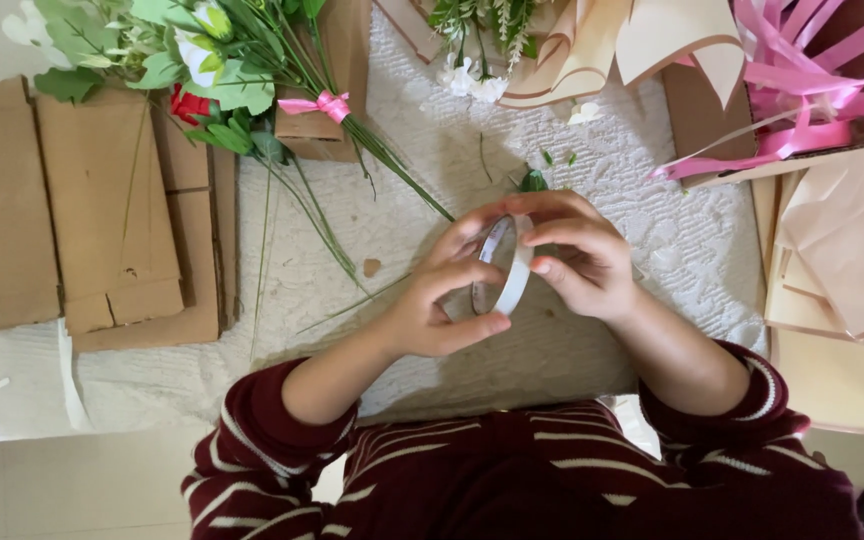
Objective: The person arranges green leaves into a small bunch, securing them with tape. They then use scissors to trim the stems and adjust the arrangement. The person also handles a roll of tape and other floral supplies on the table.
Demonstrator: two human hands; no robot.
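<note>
Head view, left hand (439, 300) and right hand (577, 255) gripping white tape roll (512, 278), roll partly hidden by fingers

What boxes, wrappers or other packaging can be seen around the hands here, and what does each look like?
Flattened cardboard boxes: far left on the white cloth, plain brown, overlapping.
Cardboard box: upper right, brown, holding pink ribbon.
Wrapping paper sheets: top centre, cream with a brown edge, curled.
Paper sheets: right edge, pale peach, stacked.
Tape roll: centre, a white ring held by the left hand and right hand.
No labels, signs or screens are visible.
</note>
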